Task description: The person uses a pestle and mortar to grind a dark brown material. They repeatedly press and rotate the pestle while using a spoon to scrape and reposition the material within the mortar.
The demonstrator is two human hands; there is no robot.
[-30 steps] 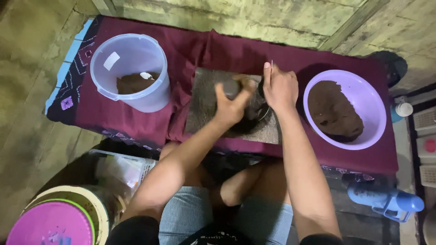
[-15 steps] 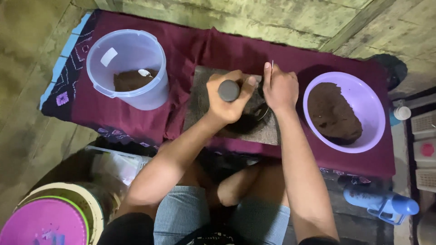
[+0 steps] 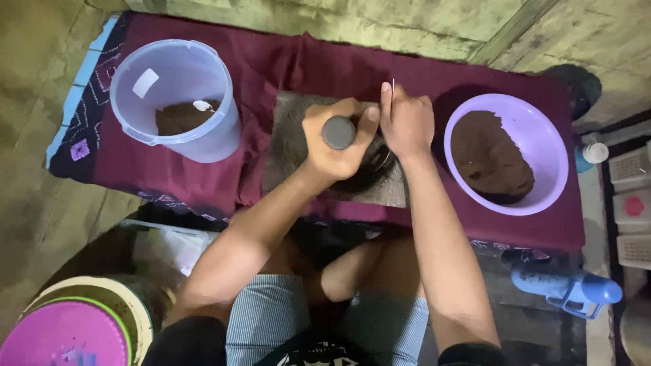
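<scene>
My left hand [image 3: 336,142] grips a dark round-ended pestle-like tool [image 3: 338,132], held upright over a grey stone slab [image 3: 288,132]. My right hand [image 3: 405,122] rests right beside it on the slab, fingers pinched on a thin metal piece [image 3: 392,86] that sticks up. A dark lump [image 3: 369,169] lies under both hands, mostly hidden. A translucent bucket [image 3: 173,98] with brown powder stands to the left. A purple bowl [image 3: 549,149] with brown powder sits to the right. All rest on a maroon cloth [image 3: 319,68].
A blue bottle [image 3: 566,288] lies at the lower right near white containers [image 3: 627,203]. A pink-lidded round tub [image 3: 68,332] stands at the lower left. My crossed legs sit below the slab. Rough wall planks run along the top.
My left hand has turned the tool upright, so its round end now faces the camera. The hands shifted slightly up on the slab.
</scene>
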